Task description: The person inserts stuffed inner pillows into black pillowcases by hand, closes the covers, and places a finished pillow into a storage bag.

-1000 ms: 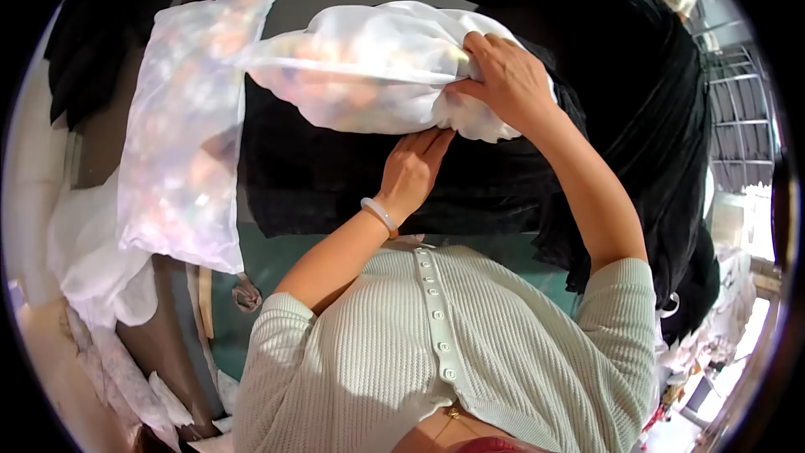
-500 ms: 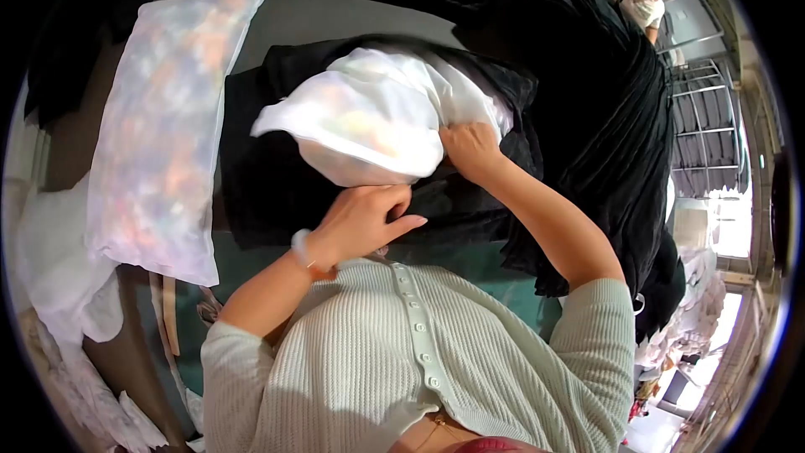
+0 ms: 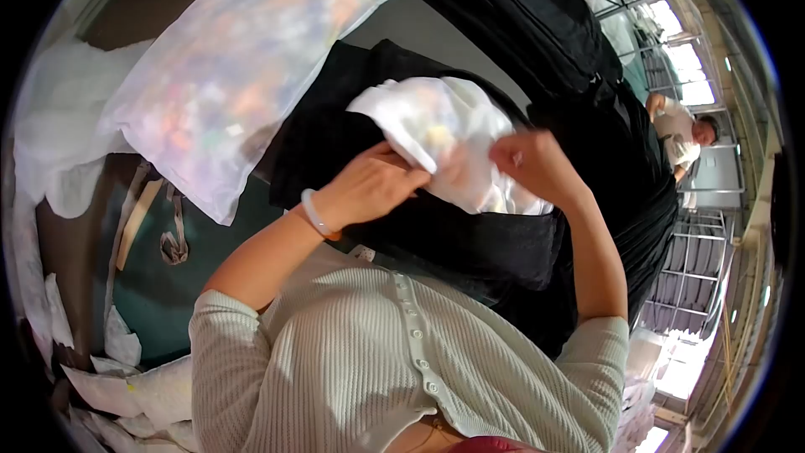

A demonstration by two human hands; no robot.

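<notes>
A white pillow insert [image 3: 470, 134] with coloured filling showing through lies bunched partly inside a black velvety cover [image 3: 503, 243]. My left hand [image 3: 381, 184] grips the insert's near-left edge, fingers curled and thumb pressed toward them. Over the insert's right side is my right hand [image 3: 537, 164], curled closed and smeared by motion. Whether it pinches cloth I cannot make out. The far end of the insert is hidden in folds.
A larger filled white pillow [image 3: 243, 59] lies to the left. Black fabric [image 3: 620, 168] is heaped at the right and back. Straps [image 3: 173, 239] and white cloth [image 3: 75, 126] lie at left. Another person [image 3: 677, 136] stands at far right.
My view has turned, shifting the scene. My left hand has gone from loosely resting by the insert to holding its edge. My right hand has lifted up off the insert's near-right side.
</notes>
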